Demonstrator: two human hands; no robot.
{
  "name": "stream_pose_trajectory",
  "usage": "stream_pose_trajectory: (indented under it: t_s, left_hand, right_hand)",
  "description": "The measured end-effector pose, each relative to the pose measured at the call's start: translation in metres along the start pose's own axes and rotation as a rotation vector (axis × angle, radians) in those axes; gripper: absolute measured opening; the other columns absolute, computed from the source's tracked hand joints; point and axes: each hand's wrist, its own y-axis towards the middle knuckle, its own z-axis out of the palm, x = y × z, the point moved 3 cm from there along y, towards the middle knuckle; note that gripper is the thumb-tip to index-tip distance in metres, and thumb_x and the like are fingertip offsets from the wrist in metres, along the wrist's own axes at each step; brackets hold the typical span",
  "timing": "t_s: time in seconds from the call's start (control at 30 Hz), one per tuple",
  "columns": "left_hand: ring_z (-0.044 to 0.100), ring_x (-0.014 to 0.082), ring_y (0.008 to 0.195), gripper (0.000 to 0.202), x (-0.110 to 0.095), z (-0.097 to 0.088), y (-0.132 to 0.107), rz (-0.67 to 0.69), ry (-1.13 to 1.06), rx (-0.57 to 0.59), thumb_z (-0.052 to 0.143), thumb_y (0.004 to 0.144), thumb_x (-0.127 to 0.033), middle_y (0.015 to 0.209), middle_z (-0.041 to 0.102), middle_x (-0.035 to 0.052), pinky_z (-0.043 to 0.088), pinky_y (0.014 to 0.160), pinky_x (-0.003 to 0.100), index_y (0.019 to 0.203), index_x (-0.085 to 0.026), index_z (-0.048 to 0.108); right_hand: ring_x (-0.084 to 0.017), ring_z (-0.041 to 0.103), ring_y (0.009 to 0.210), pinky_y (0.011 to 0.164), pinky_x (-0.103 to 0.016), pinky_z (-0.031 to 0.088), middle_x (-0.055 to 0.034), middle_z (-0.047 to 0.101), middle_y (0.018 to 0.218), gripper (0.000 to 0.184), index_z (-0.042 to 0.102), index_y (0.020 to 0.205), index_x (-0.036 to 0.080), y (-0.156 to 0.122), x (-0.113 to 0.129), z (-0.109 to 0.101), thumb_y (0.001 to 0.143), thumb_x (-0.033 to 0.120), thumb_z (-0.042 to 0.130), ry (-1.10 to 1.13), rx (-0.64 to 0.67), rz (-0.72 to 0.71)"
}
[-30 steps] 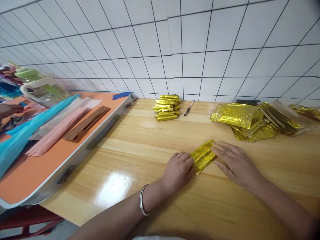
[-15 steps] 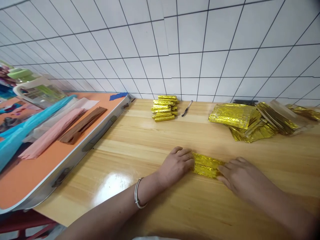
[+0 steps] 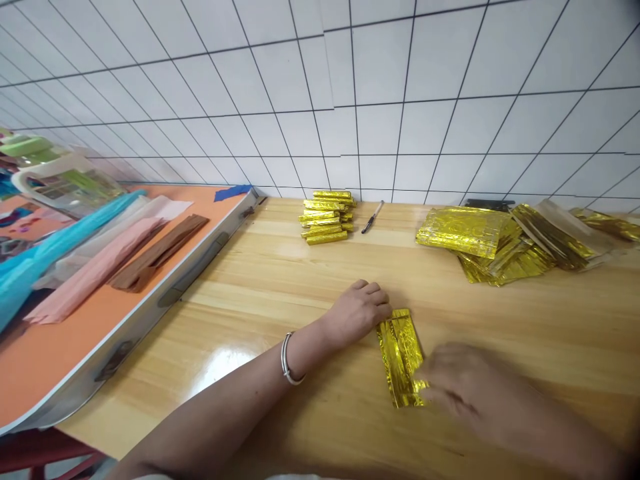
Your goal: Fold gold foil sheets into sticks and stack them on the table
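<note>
A folded strip of gold foil paper [image 3: 400,357] lies on the wooden table [image 3: 280,287], pointing toward me. My left hand [image 3: 361,311], with a bracelet on its wrist, has curled fingers pressed on the strip's far end. My right hand [image 3: 463,387] is smeared by motion at the strip's near end and covers its corner. Whether its fingers are stretched or closed I cannot make out.
A stack of folded gold strips [image 3: 326,217] and a pen [image 3: 372,216] lie by the tiled wall. A heap of gold foil sheets [image 3: 505,240] sits at the back right. On the left an orange board [image 3: 75,333] carries blue, pink and brown paper [image 3: 95,267].
The gold strip has turned from lying across the table to pointing toward me. My right hand has swung nearer to me with its end; my left hand stayed at the other end.
</note>
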Motion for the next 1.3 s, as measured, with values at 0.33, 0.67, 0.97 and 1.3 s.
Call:
stream_pose_trajectory:
  t_s: [0.33, 0.67, 0.97, 1.3]
  left_hand:
    - [0.052, 0.0180, 0.088, 0.023, -0.005, 0.010, -0.006, 0.083, -0.056, 0.012, 0.038, 0.095, -0.024, 0.095, 0.059, 0.0063, 0.044, 0.079, 0.029, 0.096, -0.017, 0.059]
    - [0.028, 0.0259, 0.135, 0.062, -0.025, 0.018, -0.056, -0.027, -0.169, 0.030, 0.037, 0.091, -0.050, 0.145, 0.034, 0.0108, 0.022, 0.111, 0.043, 0.140, -0.015, 0.030]
    - [0.038, 0.0187, 0.130, 0.044, 0.037, 0.020, -0.011, 0.058, -0.115, -0.015, 0.031, 0.096, -0.040, 0.137, 0.047, 0.0064, 0.028, 0.106, 0.037, 0.133, -0.020, 0.043]
    - [0.032, 0.0301, 0.132, 0.089, 0.005, 0.015, -0.010, -0.219, -0.100, -0.020, 0.040, 0.074, -0.075, 0.139, 0.041, 0.0182, 0.024, 0.107, 0.041, 0.132, -0.008, 0.041]
  right_hand:
    - [-0.022, 0.033, 0.132, 0.105, -0.041, 0.036, -0.0106, 0.039, 0.142, 0.049, 0.042, 0.136, 0.013, 0.028, -0.038, 0.056, 0.093, 0.037, 0.038, -0.117, -0.020, 0.002]
    - [-0.021, 0.024, 0.136, 0.110, -0.042, 0.027, -0.0088, 0.029, 0.148, 0.059, 0.026, 0.144, 0.018, 0.018, -0.041, 0.069, 0.092, 0.042, 0.039, -0.146, -0.010, -0.012]
    - [-0.024, 0.025, 0.136, 0.110, -0.045, 0.023, -0.0101, 0.030, 0.147, 0.059, 0.030, 0.142, 0.017, 0.058, -0.076, 0.058, 0.091, 0.046, 0.036, -0.142, 0.029, 0.065]
    - [-0.025, 0.010, 0.139, 0.111, -0.048, 0.016, -0.0112, 0.013, 0.152, 0.072, 0.011, 0.147, 0.017, 0.056, -0.080, 0.060, 0.089, 0.054, 0.034, -0.106, 0.058, 0.001]
